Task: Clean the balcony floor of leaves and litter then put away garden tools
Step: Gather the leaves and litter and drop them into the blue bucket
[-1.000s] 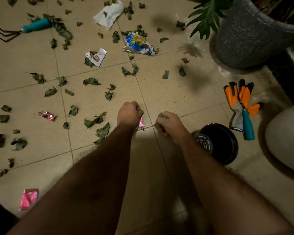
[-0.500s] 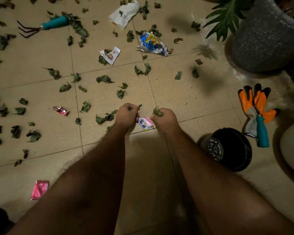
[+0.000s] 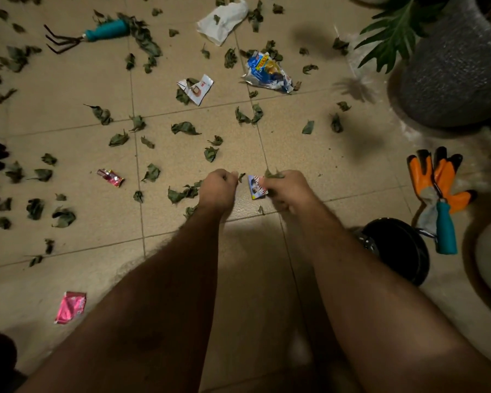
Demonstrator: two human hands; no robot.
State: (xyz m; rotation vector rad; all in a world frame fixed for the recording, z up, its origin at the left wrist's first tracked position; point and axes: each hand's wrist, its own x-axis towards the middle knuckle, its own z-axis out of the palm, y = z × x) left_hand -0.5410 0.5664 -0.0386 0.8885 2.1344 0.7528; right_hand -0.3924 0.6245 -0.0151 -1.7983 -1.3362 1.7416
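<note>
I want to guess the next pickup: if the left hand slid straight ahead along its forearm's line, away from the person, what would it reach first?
Probably the dried leaf just beyond the left hand, which already grips leaves. Depth is unclear, so it might pass beside it.

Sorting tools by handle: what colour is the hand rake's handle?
Teal, on the hand rake, seen in the head view.
</note>
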